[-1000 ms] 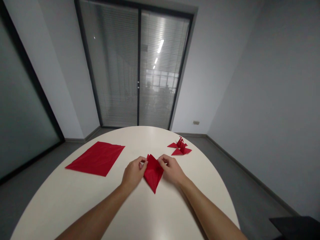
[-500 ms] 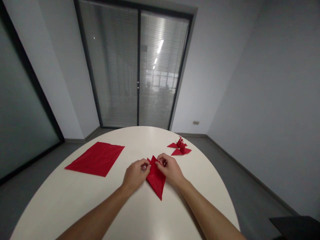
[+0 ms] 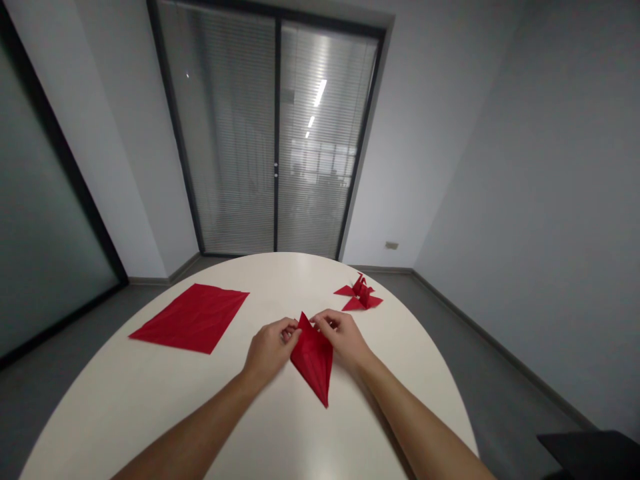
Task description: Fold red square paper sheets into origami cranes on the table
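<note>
A folded red paper (image 3: 314,360), kite-shaped with one long point toward me, is between my hands over the table. My left hand (image 3: 274,343) pinches its left edge near the top between thumb and fingers. On the other side, my right hand (image 3: 343,333) has thumb and fingers closed at the upper right edge of the paper. The far tip stands up between the two hands. Folds behind the front layer are hidden.
A creased red paper sheet (image 3: 193,319) lies flat on the left of the round white table (image 3: 250,427). Folded red paper cranes (image 3: 361,295) stand near the far right edge. A black object (image 3: 595,453) is at the lower right, beyond the table.
The folded paper's near point has shifted slightly down and right. Its far tip has moved a little left, and my right fingers have loosened and shifted along the upper edge.
</note>
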Available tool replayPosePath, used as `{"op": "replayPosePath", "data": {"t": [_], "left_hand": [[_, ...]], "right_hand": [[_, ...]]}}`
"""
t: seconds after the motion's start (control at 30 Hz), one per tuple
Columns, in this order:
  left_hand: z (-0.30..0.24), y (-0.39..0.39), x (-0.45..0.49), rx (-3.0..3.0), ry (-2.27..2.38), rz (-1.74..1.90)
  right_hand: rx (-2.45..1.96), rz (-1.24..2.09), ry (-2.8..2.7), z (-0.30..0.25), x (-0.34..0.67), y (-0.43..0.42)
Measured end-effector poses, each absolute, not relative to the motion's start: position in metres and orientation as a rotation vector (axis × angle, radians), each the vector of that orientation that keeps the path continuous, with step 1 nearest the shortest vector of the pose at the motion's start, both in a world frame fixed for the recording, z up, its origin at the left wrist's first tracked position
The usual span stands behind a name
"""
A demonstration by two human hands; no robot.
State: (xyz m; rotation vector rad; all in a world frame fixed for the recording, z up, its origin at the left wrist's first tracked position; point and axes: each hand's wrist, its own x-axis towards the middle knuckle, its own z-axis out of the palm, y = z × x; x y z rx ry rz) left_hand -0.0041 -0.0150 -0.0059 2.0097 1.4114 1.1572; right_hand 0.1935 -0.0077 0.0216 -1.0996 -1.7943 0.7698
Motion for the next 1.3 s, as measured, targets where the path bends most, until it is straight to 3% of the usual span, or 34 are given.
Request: {"op": "replayPosePath", "data": {"t": [0.27,0.37,0.57,1.07,1.3], "left_hand": [[-0.008,-0.012,-0.007,1.971,1.398,1.148],[-0.009,-0.012,-0.007,1.974,1.399,1.147],[-0.007,-0.014,-0.006,1.971,1.459,1.148],[-0.006,-0.018,-0.005,2.070,1.494,1.118],[-0.008,-0.015,-0.007,2.046,1.576,1.101]], "right_hand": [[-0.930,1.298,-1.649,0.001,0.214,0.008],[-0.928,1.356,-1.658,0.001,0.217,0.008],[-1.051,1.216,-1.865,0.015,0.218,-0.001],[-1.428,0.442,-2.104,0.026,0.194,-0.017],[-1.329,0.628,-1.970,0.020,0.197,-0.012]]}}
